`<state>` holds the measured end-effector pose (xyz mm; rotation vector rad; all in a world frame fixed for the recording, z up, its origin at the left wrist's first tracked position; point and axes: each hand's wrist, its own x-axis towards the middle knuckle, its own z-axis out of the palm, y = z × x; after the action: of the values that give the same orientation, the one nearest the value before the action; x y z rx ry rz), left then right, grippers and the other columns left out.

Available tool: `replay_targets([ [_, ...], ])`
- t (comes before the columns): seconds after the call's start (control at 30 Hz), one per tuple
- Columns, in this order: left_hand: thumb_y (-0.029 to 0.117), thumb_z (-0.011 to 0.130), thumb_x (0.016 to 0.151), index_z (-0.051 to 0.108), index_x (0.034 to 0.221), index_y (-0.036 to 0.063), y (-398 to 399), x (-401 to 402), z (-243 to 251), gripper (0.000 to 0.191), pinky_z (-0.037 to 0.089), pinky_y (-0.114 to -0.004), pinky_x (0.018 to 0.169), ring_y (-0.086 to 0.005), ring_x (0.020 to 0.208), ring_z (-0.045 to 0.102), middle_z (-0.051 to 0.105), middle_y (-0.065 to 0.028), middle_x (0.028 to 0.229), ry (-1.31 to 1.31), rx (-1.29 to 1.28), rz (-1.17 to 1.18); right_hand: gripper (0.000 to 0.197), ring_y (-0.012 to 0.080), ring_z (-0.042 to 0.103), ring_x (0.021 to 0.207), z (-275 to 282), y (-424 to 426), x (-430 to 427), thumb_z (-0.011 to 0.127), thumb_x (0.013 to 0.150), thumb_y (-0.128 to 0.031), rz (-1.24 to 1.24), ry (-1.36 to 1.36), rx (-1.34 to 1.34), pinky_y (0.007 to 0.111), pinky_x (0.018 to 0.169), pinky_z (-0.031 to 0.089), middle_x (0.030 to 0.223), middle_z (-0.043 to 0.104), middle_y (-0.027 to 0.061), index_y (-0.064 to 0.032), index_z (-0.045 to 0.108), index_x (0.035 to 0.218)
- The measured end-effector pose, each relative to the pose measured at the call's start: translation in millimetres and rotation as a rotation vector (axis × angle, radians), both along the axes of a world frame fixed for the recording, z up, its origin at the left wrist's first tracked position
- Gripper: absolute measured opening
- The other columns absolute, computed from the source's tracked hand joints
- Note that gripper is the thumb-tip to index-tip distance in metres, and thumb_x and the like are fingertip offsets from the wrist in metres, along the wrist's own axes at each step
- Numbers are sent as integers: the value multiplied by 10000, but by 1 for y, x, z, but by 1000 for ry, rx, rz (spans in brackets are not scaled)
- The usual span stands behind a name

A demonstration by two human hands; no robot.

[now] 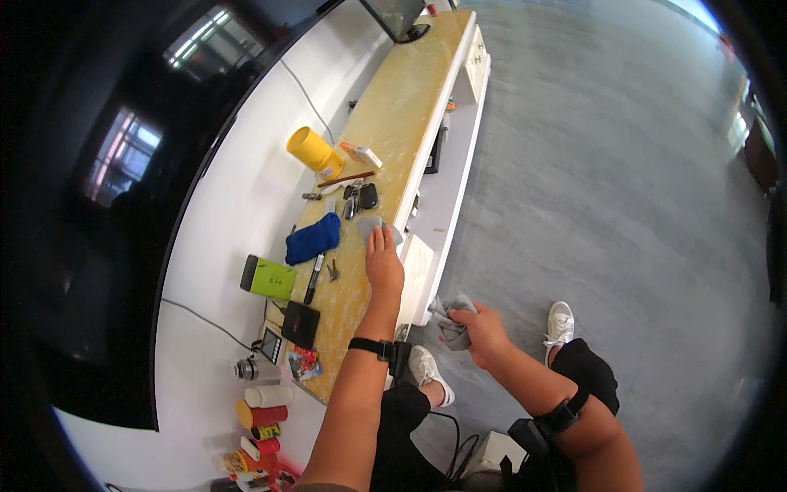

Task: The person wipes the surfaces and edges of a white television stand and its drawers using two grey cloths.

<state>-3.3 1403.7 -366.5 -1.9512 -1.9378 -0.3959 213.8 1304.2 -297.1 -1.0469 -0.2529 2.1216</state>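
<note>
My left hand (384, 264) reaches over the front part of a long yellow marbled cabinet top (406, 80). Its fingertips rest on a flat grey item (371, 226), perhaps a cloth, near the front edge; whether they grip it is hidden. My right hand (486, 332) holds a crumpled grey cloth (455, 323) above the floor, beside the cabinet's front. Left of my left hand lie a folded blue cloth (313, 238), a black marker pen (314, 278) and small keys (333, 270). Beyond it are a black key fob (367, 195), a brown stick (346, 179) and a small white-and-orange box (361, 155).
A yellow cylindrical container (315, 152) leans near the wall. A green-and-black box (268, 278), a black square case (300, 325) and a clear bottle (255, 369) stand nearer. A large black screen (123, 246) hangs left; a monitor (399, 18) stands at the far end.
</note>
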Motion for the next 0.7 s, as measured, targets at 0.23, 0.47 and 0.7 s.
replay_targets([
  [0.23,60,439,791,460,1140,-34,67,25,-2,362,398,-326,880,-296,1021,486,486,-204,1153,228,9,154,227,171,594,718,-7,13,-1,547,771,-52,-11,-30,29,274,630,482,845,602,105,39,553,978],
  [0.47,81,485,781,429,1167,-11,-5,-7,0,401,432,-348,806,-296,956,509,497,-202,1112,320,-137,216,191,169,583,754,8,20,7,530,784,-46,-29,-40,37,273,686,462,855,595,97,37,550,956],
  [0.7,86,568,761,394,1217,-12,-64,-18,30,498,308,-445,949,-428,1142,346,325,-275,1249,-111,-259,-108,250,151,572,652,-6,7,0,572,750,-111,-27,-88,131,267,571,464,789,602,96,26,569,959],
])
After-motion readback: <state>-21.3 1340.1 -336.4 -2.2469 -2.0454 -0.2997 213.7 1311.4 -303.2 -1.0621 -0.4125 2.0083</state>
